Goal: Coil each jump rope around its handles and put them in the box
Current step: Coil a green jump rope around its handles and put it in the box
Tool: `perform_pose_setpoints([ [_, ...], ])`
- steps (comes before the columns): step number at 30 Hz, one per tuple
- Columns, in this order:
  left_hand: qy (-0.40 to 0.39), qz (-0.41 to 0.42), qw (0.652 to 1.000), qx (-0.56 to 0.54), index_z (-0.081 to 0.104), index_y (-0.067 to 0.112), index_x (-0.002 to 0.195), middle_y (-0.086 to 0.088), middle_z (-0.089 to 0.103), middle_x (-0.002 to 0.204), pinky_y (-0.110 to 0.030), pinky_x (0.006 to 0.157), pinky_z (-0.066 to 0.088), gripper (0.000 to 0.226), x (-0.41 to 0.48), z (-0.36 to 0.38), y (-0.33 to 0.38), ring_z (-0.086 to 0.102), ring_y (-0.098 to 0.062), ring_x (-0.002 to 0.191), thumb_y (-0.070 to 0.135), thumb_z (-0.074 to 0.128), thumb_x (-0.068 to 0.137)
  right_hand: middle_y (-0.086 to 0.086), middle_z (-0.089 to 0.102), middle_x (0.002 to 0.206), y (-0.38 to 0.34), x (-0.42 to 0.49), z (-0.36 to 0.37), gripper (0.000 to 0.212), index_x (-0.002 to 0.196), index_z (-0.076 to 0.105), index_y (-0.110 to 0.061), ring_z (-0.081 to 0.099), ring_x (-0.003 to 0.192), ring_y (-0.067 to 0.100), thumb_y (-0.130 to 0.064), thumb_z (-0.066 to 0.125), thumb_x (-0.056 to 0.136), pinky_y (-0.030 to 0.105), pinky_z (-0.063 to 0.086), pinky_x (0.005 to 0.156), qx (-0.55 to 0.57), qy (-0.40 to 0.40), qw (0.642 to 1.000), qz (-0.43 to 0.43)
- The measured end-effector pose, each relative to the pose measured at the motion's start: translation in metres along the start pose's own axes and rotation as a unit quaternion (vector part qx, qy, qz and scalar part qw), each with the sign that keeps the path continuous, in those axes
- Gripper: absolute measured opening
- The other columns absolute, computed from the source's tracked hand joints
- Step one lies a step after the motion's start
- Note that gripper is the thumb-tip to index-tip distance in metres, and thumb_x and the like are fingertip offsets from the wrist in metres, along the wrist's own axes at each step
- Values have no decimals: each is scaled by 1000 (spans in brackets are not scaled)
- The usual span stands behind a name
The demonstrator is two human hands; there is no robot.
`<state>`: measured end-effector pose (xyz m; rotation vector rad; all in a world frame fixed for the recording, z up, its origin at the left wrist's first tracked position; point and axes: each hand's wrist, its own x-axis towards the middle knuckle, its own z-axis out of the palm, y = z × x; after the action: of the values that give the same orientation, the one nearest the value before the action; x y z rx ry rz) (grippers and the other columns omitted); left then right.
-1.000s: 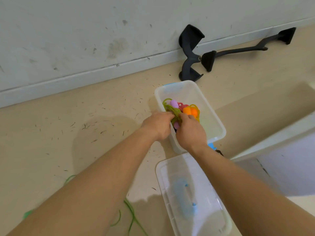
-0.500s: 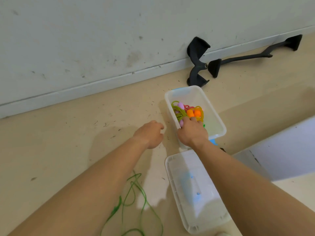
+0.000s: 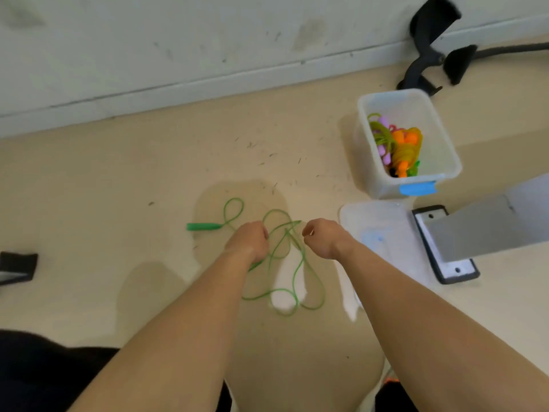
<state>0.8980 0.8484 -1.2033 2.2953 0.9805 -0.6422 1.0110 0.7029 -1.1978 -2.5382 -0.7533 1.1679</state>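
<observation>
Since we left the box (image 3: 410,92), our left hand (image 3: 249,242) and right hand (image 3: 322,240) curl over the next green rope (image 3: 294,281), grip unclear.

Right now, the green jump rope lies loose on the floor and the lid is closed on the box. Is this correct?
One detail is wrong: the lid is not closed on the box. It lies on the floor beside the box, which stands open, as the head view shows. The green jump rope does lie loose on the floor.
</observation>
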Motion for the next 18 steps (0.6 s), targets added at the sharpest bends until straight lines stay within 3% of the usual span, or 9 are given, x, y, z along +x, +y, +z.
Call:
perform_pose_setpoints([
  [7,32,-72,995,59,50,22,128,-8,47,127,-37,81,46,39,16,62,-50,46,-28,114,7,52,92,5,66,125,1,25,77,33,123,67,-19,60,116,26,-19,47,97,29,48,93,35,-80,996,-26],
  [11,72,-64,993,75,53,26,119,-5,48,120,-35,77,43,28,35,73,-70,46,-27,107,17,58,93,5,68,119,-8,45,97,32,116,70,-18,63,106,25,-15,46,95,28,50,86,55,-35,997,-47],
  [14,42,-45,996,67,54,27,106,0,55,110,-34,72,39,23,42,71,-86,52,-25,101,28,68,88,4,71,114,-26,64,102,29,110,70,-21,65,103,26,-18,47,93,33,53,85,47,48,995,-70],
  [18,-2,-91,990,107,45,19,110,-3,60,106,-36,75,40,22,38,51,-98,60,-27,96,19,53,90,2,59,126,-68,100,97,37,123,64,-22,59,111,27,-11,45,93,35,49,85,-17,67,988,-138],
])
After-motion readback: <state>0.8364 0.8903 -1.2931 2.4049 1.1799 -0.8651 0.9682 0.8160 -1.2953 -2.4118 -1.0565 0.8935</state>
